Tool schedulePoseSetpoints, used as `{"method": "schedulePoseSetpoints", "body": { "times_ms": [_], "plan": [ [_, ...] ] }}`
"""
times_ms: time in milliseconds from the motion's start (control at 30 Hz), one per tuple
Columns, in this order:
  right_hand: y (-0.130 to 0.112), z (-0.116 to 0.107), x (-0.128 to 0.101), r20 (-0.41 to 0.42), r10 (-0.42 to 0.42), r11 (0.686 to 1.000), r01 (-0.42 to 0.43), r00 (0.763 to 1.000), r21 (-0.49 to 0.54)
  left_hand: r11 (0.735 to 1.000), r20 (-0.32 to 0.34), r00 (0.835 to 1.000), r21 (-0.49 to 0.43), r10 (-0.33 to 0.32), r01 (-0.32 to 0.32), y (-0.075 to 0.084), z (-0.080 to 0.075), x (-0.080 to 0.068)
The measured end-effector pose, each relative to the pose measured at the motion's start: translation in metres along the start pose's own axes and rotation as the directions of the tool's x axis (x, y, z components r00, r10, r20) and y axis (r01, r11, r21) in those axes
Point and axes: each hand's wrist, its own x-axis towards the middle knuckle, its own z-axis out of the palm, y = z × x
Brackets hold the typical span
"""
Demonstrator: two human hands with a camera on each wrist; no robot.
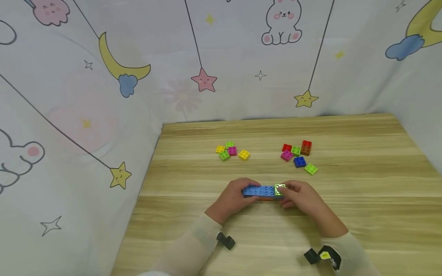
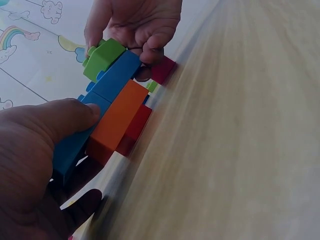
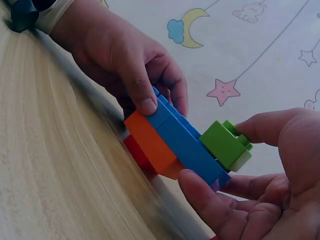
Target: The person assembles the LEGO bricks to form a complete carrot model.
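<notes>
A block build sits low over the wooden table, between both hands. It has a blue top row over an orange brick, with red and magenta bricks underneath. My left hand grips its left end, thumb on the blue row. My right hand pinches a green brick sitting on the right end of the blue row. In the right wrist view the green brick sits between a finger above and the thumb below.
Two loose piles of small bricks lie farther back: yellow, green and magenta ones on the left, and red, green, blue and brown ones on the right. A cartoon-print cloth walls the table at the back and sides.
</notes>
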Motion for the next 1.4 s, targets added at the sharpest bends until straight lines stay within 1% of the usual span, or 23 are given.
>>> {"method": "schedulePoseSetpoints", "body": {
  "times_ms": [67,200,400,533,700,933,1033,1100,1167,1200,1267,1333,1400],
  "plan": [
    [-0.002,0.001,0.000,-0.005,0.017,0.999,-0.017,1.000,0.045,1.000,0.001,1.000,0.001,-0.002,0.002,0.000,0.000,0.000],
    [-0.002,0.002,0.000,-0.008,0.017,0.994,-0.016,1.000,0.104,1.000,0.002,1.000,0.009,0.004,-0.004,-0.001,-0.001,-0.001],
    [-0.001,0.002,0.001,-0.008,-0.008,0.987,0.009,1.000,0.160,1.000,-0.001,1.000,0.006,0.014,-0.014,-0.002,-0.002,-0.001],
    [0.000,0.003,0.002,-0.014,-0.019,0.985,0.021,1.000,0.173,1.000,-0.002,1.000,0.010,0.023,-0.023,-0.002,-0.002,0.000],
    [0.000,0.004,0.003,-0.026,-0.005,0.984,0.009,1.000,0.177,0.999,-0.001,0.999,0.022,0.038,-0.038,0.000,-0.003,-0.001],
    [0.002,0.006,0.001,-0.047,-0.009,0.987,0.016,0.999,0.159,1.000,-0.001,1.000,0.026,0.013,-0.013,-0.001,-0.002,-0.001],
    [0.005,0.004,0.001,-0.057,-0.004,0.995,0.010,0.998,0.104,1.000,-0.001,1.000,0.027,0.003,-0.002,-0.001,-0.001,0.000],
    [0.008,0.002,0.002,-0.066,-0.024,0.999,0.025,0.998,0.020,1.000,0.000,1.000,0.028,0.001,-0.001,-0.001,-0.001,0.000],
    [0.011,0.001,0.003,-0.082,-0.077,0.992,0.069,0.994,-0.102,1.000,0.001,1.000,0.028,-0.004,0.004,-0.001,0.000,0.000],
    [0.013,0.000,0.003,-0.086,-0.118,0.981,0.102,0.989,-0.165,1.000,0.001,1.000,0.031,-0.006,0.006,-0.001,0.000,0.000],
    [0.016,0.000,0.004,-0.081,-0.221,0.939,0.189,0.972,-0.288,0.999,0.001,1.000,0.039,-0.007,0.007,-0.001,0.000,0.000],
    [0.017,0.001,0.006,-0.070,-0.312,0.894,0.268,0.947,-0.358,0.999,-0.002,1.000,0.046,-0.003,0.003,-0.002,0.000,0.000],
    [0.019,0.002,0.007,-0.057,-0.379,0.862,0.329,0.924,-0.386,0.999,-0.010,1.000,0.052,0.014,-0.013,-0.002,0.000,0.000]
  ]
}}
